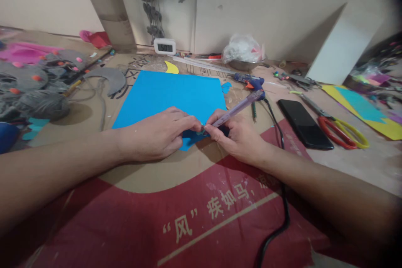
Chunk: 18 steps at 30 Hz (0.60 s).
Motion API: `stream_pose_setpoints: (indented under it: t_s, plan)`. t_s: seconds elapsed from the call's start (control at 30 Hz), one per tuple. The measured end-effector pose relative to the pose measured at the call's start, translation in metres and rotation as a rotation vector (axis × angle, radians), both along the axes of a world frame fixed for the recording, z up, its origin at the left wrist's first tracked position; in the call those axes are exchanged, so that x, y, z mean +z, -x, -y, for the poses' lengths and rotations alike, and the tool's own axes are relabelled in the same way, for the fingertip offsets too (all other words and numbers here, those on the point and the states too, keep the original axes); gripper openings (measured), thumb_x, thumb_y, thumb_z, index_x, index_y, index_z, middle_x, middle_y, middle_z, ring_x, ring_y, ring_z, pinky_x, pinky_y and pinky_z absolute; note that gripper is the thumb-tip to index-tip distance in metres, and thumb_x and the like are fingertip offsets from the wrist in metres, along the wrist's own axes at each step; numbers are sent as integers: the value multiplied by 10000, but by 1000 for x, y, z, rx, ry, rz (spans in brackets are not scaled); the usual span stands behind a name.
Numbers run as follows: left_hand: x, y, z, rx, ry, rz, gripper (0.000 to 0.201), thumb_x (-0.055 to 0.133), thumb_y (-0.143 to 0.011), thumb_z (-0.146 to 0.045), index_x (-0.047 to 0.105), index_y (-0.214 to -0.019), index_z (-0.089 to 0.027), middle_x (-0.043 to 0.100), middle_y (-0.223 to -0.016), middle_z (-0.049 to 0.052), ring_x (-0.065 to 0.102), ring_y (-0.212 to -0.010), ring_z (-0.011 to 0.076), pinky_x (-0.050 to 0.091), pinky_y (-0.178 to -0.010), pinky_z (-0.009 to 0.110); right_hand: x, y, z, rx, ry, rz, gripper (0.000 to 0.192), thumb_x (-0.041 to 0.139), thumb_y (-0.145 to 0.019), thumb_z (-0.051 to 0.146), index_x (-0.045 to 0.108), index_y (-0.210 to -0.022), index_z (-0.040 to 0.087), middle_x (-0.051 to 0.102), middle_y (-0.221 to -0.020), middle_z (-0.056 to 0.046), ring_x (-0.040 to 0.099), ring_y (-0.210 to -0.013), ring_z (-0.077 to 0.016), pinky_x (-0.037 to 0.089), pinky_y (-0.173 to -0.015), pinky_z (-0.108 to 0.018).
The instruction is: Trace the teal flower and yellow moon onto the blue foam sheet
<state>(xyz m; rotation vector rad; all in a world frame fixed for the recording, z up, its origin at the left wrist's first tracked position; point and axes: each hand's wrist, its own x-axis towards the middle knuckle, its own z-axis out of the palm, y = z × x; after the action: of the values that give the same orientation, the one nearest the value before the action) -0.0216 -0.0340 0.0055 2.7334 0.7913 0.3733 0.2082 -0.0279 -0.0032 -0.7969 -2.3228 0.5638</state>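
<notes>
Spreading out on the near side of the grip, the red-and-tan cardboard (141,222) runs toward the wearer in the head view. The blue sheet (176,96) stretches away beyond both hands, its far edge well apart from the fingers. The right hand (241,134) is closed around a pale purple pen (237,109), which slants up and right from the pinch. The left hand (163,132) lies over the sheet's near part, thumb and forefinger brought together beside the pen's lower end; the fingers crowd that spot, so I cannot tell whether they pinch anything. Beyond and right of the grip sits a blue glue gun (251,81), its black cord (282,167) passing beneath the right forearm, in the way on that side. Farther right lie a phone (304,123) and red-and-yellow scissors (341,132); beyond and left, a gray crescent (108,79).
</notes>
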Motion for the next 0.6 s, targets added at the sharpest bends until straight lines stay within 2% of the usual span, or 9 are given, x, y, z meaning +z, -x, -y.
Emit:
stream_pose_setpoints:
  t_s: [0.6]
  plan:
    - [0, 0, 0, 2, -13, 3, 388, 409, -818, -18, 530, -1154, -171, 647, -1160, 71, 566, -1121, 219, 399, -975, 374, 0, 1, 0, -13, -26, 40, 220, 485, -953, 268, 611, -803, 167, 615, -746, -21, 532, -641, -122, 404, -625, -259]
